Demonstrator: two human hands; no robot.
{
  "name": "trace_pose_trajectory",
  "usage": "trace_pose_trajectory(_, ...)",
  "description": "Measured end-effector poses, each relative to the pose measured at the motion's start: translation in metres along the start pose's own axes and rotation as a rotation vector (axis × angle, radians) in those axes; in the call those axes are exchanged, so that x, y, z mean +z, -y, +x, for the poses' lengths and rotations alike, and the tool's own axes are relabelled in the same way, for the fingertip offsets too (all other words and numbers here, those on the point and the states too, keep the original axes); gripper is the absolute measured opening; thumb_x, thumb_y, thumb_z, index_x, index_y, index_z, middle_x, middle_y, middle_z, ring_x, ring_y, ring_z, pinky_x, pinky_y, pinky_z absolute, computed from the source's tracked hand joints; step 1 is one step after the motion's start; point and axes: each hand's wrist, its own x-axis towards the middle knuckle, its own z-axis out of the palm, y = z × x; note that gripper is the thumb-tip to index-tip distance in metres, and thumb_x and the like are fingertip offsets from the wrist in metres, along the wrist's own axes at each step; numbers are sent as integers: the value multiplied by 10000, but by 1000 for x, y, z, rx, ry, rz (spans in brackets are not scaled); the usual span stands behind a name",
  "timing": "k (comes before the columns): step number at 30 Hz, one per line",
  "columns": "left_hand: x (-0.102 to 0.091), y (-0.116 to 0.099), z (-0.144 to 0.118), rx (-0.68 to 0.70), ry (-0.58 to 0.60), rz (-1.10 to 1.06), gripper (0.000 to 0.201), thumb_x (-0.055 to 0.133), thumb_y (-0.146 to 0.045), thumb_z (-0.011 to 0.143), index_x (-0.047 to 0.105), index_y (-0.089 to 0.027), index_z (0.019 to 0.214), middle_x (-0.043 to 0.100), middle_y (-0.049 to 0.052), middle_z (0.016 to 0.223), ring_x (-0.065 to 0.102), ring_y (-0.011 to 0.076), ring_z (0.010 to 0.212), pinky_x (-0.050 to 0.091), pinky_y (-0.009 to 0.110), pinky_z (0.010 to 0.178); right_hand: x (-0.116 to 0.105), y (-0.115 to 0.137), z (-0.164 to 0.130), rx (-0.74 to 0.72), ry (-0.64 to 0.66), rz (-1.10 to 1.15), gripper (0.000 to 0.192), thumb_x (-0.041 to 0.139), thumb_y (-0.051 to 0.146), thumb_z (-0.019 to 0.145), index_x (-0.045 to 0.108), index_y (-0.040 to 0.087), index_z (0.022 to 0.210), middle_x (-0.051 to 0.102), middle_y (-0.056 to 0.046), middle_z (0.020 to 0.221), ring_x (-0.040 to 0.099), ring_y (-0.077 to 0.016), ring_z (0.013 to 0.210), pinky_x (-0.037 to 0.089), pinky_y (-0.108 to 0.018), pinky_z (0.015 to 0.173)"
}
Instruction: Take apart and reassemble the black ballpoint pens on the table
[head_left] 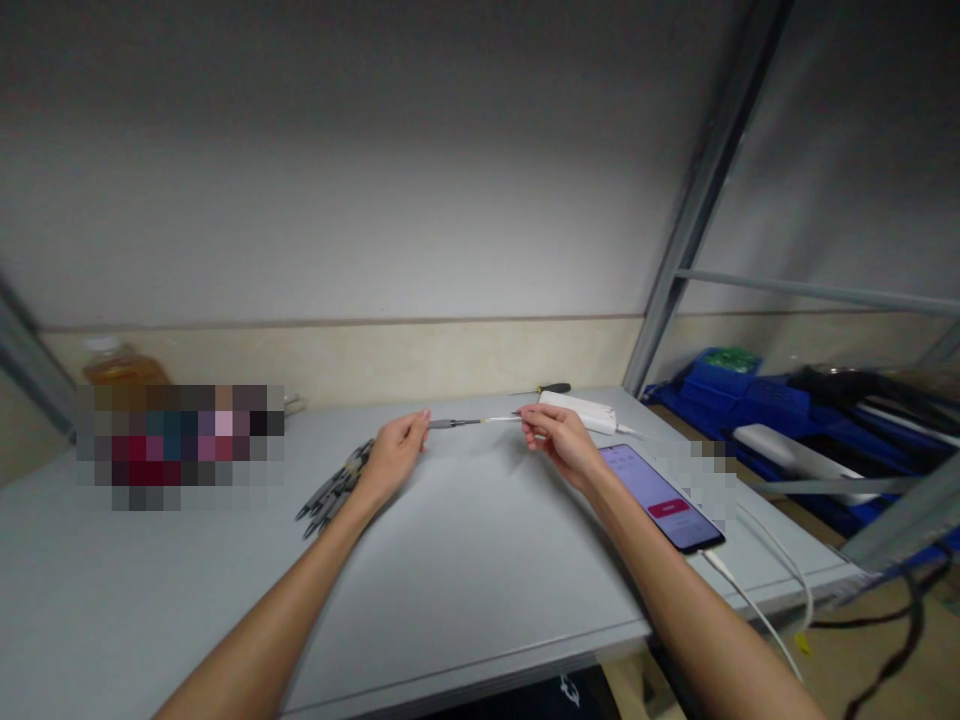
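Two bare forearms run up from the near edge of a grey table [465,590], and the stretch of tabletop between them is bare. That near edge slants across the bottom of the view, dropping away at 5 o'clock where a white cable [750,600] hangs over it. At 3 o'clock of the arms a phone [660,497] lies flat with its screen lit, close to the right forearm and just short of the table's right edge. At 9 o'clock of the left wrist a bundle of dark pens [334,490] lies on the table, touching or nearly touching the hand.

Farther out, the left hand [394,455] is closed on the dark barrel end of a pen [472,422], and the right hand [559,440] pinches its pale thin end at 3 o'clock, so the pen spans the gap between the two hands, level and just above the tabletop. Beyond the right hand, at 1 o'clock, a white box [581,408] and a screwdriver [544,389] lie near the far edge, which meets the wall. A metal post [697,210] rises at the far right corner.
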Motion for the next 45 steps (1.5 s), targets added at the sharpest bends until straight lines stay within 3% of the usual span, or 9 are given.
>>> trace_pose_trajectory(7, 10, -3, -6, 7, 57, -40, 460, 345, -549, 839, 431, -189, 565, 406, -39, 499, 396, 119, 498, 293, 236, 510, 4, -4, -3, 6, 116, -87, 299, 778, 307, 551, 698, 131, 779, 621, -18, 616, 558, -101, 554, 439, -214, 496)
trace_pose_trajectory(13, 12, 1, -6, -26, 67, -67, 475, 384, -565, 817, 549, -159, 632, 444, -30, 504, 422, 122, 492, 314, 235, 500, 2, -8, -1, -44, 93, -166, 354, 797, 309, 510, 713, 129, 804, 642, -20, 595, 557, -108, 538, 476, -253, 543)
trace_pose_trajectory(20, 12, -2, -6, -49, 83, -61, 513, 372, -580, 816, 571, -149, 623, 428, -39, 472, 400, 111, 455, 279, 227, 474, 5, -7, -3, -81, 87, -290, 354, 778, 336, 533, 718, 124, 810, 630, -9, 583, 532, -100, 496, 449, -253, 524)
trace_pose_trajectory(25, 9, -4, -7, 27, 95, -43, 431, 422, -515, 809, 567, -154, 623, 445, -37, 501, 420, 115, 502, 297, 223, 498, 7, -6, -5, -72, 124, -320, 336, 760, 360, 568, 700, 117, 793, 621, -5, 570, 522, -93, 487, 426, -238, 520)
trace_pose_trajectory(32, 9, 1, -6, 32, 51, -195, 264, 580, -392, 724, 639, -152, 817, 647, 37, 739, 582, 149, 677, 440, 247, 635, 7, -9, -7, 25, 228, -405, 417, 596, 528, 722, 635, 119, 645, 419, 63, 392, 332, -40, 342, 227, -182, 361)
trace_pose_trajectory(36, 10, 3, -3, 21, 27, -251, 260, 597, -376, 725, 645, -142, 830, 671, 70, 809, 606, 154, 705, 471, 263, 664, 9, -9, -8, 56, 217, -399, 520, 469, 585, 785, 626, 116, 622, 448, 32, 411, 374, -54, 350, 275, -186, 357)
trace_pose_trajectory(39, 9, 3, -1, -13, -5, -255, 274, 608, -376, 718, 646, -135, 843, 678, 70, 774, 606, 150, 645, 475, 275, 646, 9, -6, -7, -30, 175, -321, 378, 628, 493, 700, 644, 135, 821, 560, 8, 569, 499, -91, 475, 367, -188, 390)
trace_pose_trajectory(41, 9, 4, 0, -26, -21, -268, 276, 621, -375, 705, 648, -133, 836, 683, 68, 749, 608, 153, 633, 475, 278, 638, 8, -4, -5, -82, 168, -270, 387, 726, 383, 607, 633, 152, 904, 584, 8, 635, 537, -110, 557, 415, -197, 427)
trace_pose_trajectory(45, 8, 6, 0, -28, -13, -280, 269, 621, -361, 702, 651, -132, 839, 689, 70, 738, 614, 158, 648, 471, 276, 650, 5, -2, -3, -65, 176, -271, 322, 734, 336, 578, 646, 130, 810, 585, 4, 593, 513, -100, 532, 416, -204, 450)
